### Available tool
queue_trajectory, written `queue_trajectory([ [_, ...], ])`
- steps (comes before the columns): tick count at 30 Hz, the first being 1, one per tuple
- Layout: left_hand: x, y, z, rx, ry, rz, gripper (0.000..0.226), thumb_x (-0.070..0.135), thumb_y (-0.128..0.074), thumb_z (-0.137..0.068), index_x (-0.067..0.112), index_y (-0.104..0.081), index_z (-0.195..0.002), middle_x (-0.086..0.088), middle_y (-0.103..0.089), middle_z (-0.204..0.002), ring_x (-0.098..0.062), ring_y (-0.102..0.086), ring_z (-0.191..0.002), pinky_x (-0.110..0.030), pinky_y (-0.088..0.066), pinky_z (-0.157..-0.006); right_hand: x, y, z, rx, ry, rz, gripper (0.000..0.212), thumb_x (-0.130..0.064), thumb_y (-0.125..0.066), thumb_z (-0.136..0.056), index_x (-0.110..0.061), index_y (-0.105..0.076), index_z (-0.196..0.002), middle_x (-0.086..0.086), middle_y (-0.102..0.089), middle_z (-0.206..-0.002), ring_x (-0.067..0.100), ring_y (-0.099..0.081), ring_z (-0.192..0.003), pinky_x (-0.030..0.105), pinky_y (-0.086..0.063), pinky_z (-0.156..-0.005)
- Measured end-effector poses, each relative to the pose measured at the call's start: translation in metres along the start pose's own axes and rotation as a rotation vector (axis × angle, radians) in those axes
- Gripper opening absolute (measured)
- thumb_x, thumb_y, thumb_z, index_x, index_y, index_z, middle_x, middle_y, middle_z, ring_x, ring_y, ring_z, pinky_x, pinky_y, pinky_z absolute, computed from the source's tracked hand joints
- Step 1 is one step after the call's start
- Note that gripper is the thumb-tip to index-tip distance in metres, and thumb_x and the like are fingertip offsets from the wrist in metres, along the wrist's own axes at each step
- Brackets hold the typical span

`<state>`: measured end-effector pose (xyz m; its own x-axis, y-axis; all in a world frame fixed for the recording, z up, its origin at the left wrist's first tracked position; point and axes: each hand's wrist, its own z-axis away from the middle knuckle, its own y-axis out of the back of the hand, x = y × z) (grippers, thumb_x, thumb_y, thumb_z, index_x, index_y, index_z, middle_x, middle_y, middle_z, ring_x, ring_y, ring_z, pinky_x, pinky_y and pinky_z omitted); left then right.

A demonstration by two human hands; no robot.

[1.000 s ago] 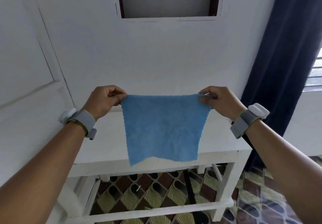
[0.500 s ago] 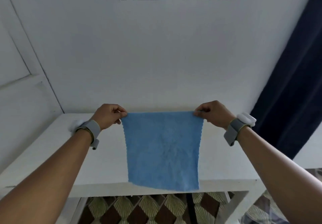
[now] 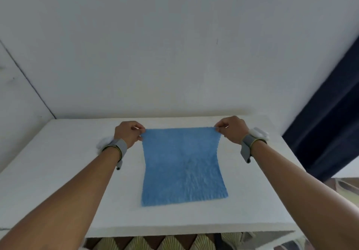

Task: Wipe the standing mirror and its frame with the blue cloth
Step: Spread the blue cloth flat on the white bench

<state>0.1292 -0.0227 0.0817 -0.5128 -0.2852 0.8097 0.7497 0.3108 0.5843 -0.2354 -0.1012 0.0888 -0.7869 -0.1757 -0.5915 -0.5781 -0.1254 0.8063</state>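
Note:
The blue cloth [image 3: 182, 166] is spread out flat over the white table [image 3: 58, 172], its near edge lying on the tabletop. My left hand [image 3: 129, 133] pinches its far left corner. My right hand [image 3: 232, 129] pinches the far right corner. Both wrists wear grey bands. The standing mirror is not in view.
A white wall [image 3: 174, 45] rises right behind the table. A dark blue curtain [image 3: 330, 123] hangs at the right. A white door panel [image 3: 17, 104] stands at the left. Patterned floor tiles [image 3: 165, 243] show under the table's front edge.
Both hands have carried the cloth down and forward, from hanging in the air to lying spread on the tabletop. My view has tipped down, so the wall opening has left the frame.

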Motion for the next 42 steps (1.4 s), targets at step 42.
queue_trajectory([
  [42,-0.13,-0.07,0.092,-0.151,-0.388,-0.475,0.019,0.024,-0.063,-0.078,0.026,-0.073,-0.094,0.011,-0.066,-0.099,-0.021,-0.06,-0.092,-0.041,-0.048,-0.079,0.059,-0.097,0.1,-0.259,0.068,0.215,0.019,-0.042,-0.069,-0.088,-0.036,-0.071,-0.106,-0.013,-0.063,-0.102,0.013,-0.058,-0.097,0.031,-0.047,-0.09],
])
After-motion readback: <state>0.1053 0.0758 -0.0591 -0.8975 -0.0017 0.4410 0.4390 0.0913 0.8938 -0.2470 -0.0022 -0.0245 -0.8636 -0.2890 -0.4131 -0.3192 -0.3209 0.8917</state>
